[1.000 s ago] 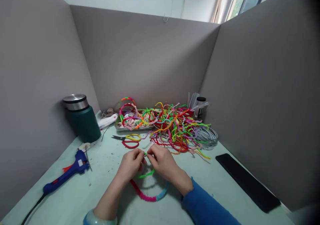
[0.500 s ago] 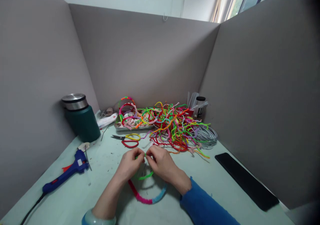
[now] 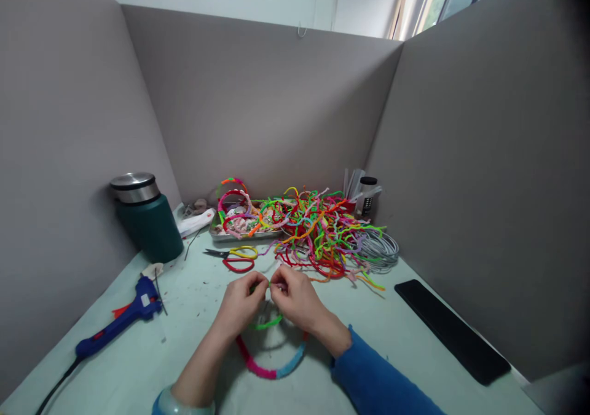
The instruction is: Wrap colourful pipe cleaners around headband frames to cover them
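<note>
My left hand and my right hand meet fingertip to fingertip over the table, both pinched on a green pipe cleaner whose loose end curls below them. Under the hands lies a headband wrapped in red, pink and light blue fuzz; its upper ends run up beneath the hands. My right arm wears a blue sleeve. A pale bangle sits on my left wrist.
A heap of coloured pipe cleaners and a metal tray of wrapped headbands lie behind. Scissors, a blue glue gun, a green flask, a grey wire coil and a black phone surround the hands.
Both hands have shifted slightly away from me and stay pinched together on the green pipe cleaner. The headband beneath has barely moved.
</note>
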`<state>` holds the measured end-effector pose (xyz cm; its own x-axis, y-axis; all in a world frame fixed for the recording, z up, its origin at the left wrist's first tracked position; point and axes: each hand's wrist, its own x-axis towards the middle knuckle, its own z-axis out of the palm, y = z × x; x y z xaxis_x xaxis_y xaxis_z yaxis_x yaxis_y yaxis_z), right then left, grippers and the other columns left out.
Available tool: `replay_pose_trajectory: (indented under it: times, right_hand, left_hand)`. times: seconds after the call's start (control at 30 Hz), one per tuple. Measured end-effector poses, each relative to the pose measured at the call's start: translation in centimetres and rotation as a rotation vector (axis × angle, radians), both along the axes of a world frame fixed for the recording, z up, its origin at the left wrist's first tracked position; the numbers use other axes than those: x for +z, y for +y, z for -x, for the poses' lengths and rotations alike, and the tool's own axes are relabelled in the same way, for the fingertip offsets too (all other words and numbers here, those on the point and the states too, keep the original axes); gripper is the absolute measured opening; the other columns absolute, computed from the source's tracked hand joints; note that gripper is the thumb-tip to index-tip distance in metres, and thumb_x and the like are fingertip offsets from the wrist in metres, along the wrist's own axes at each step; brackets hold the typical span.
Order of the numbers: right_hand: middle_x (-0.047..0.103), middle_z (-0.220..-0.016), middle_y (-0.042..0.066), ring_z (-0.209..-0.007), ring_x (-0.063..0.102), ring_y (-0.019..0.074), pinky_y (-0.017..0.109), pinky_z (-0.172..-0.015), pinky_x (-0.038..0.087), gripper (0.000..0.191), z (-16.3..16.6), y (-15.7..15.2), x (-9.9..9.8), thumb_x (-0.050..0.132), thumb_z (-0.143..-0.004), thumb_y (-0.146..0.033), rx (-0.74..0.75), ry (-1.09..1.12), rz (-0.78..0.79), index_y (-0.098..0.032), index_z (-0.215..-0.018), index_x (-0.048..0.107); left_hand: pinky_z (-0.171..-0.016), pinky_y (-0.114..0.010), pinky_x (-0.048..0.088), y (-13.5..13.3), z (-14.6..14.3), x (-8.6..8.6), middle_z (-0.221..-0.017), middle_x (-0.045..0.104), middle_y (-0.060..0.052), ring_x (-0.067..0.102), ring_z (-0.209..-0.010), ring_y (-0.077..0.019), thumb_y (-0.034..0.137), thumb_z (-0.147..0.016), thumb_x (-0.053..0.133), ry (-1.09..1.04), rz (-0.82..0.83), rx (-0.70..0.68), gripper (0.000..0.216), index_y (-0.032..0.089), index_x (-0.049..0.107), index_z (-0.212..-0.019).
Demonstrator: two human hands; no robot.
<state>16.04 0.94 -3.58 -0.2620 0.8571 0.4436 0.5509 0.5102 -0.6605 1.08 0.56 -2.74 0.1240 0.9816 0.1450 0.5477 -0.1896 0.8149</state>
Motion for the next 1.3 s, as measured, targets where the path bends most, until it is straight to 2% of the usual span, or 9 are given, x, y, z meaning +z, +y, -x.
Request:
replay_pose_trajectory:
  times: [0.27,0.43,0.6,0.7,0.87,1.07,1.3]
  right_hand:
    - [0.055,-0.059,-0.002,-0.055,0.047,0.0111,0.021,-0.05,0.027,0.009,0.2,-0.1,0.0,0.05,-0.074,-0.017,-0.029,-0.031,0.146,-0.017,-0.071,0.058]
    - [0.057,-0.061,-0.002,-0.057,0.049,0.0117,0.021,-0.051,0.028,0.013,0.2,0.0,-0.3,0.048,-0.075,-0.016,-0.024,-0.037,0.137,-0.017,-0.075,0.061]
    - [0.056,-0.061,-0.002,-0.056,0.048,0.0115,0.021,-0.051,0.028,0.013,0.2,-0.1,-0.2,0.047,-0.076,-0.016,-0.009,-0.038,0.118,-0.017,-0.073,0.06]
    - [0.057,-0.061,-0.002,-0.055,0.048,0.0113,0.021,-0.051,0.027,0.012,0.2,-0.1,-0.3,0.048,-0.076,-0.016,-0.024,-0.038,0.132,-0.017,-0.073,0.059]
    - [0.059,-0.063,-0.001,-0.058,0.051,0.0126,0.021,-0.052,0.028,0.012,0.1,0.1,-0.6,0.049,-0.074,-0.016,-0.051,-0.037,0.148,-0.017,-0.078,0.06]
    - [0.06,-0.062,0.0,-0.057,0.05,0.0131,0.022,-0.051,0.027,0.01,0.2,0.3,-1.0,0.051,-0.075,-0.018,-0.09,-0.059,0.146,-0.016,-0.076,0.061]
    - [0.061,-0.067,0.0,-0.061,0.053,0.013,0.022,-0.054,0.033,0.011,0.3,0.3,-0.8,0.048,-0.079,-0.016,-0.077,0.027,0.141,-0.017,-0.076,0.059]
  left_hand:
    - [-0.056,-0.022,0.035,-0.3,-0.2,0.5,-0.057,0.057,0.002,0.052,-0.058,-0.0146,0.036,-0.078,0.044,0.062,-0.016,0.004,0.025,0.019,0.057,-0.064]
    - [-0.059,-0.022,0.036,-0.3,-0.2,0.4,-0.064,0.062,0.0,0.054,-0.062,-0.0153,0.037,-0.078,0.046,0.087,-0.027,0.035,0.025,0.019,0.061,-0.069]
    - [-0.052,-0.022,0.035,-0.1,-0.1,0.1,-0.057,0.06,0.001,0.052,-0.054,-0.0141,0.038,-0.078,0.046,0.018,0.039,0.017,0.027,0.018,0.062,-0.07]
    - [-0.054,-0.022,0.036,-0.2,-0.1,0.2,-0.062,0.064,0.0,0.055,-0.059,-0.0153,0.037,-0.077,0.047,0.025,0.038,0.011,0.027,0.017,0.064,-0.07]
    - [-0.069,-0.024,0.04,-0.2,-0.1,0.4,-0.079,0.07,-0.004,0.06,-0.076,-0.0182,0.031,-0.076,0.05,0.079,-0.061,-0.017,0.022,0.02,0.069,-0.075]
    - [-0.07,-0.026,0.041,-0.2,-0.3,-0.1,-0.079,0.067,-0.004,0.06,-0.076,-0.0179,0.028,-0.078,0.049,0.239,-0.146,0.045,0.02,0.02,0.067,-0.074]
    - [-0.076,-0.031,0.042,-0.7,-0.8,-0.3,-0.087,0.059,-0.007,0.054,-0.087,-0.0203,0.021,-0.081,0.049,0.336,-0.533,0.065,0.016,0.018,0.064,-0.076]
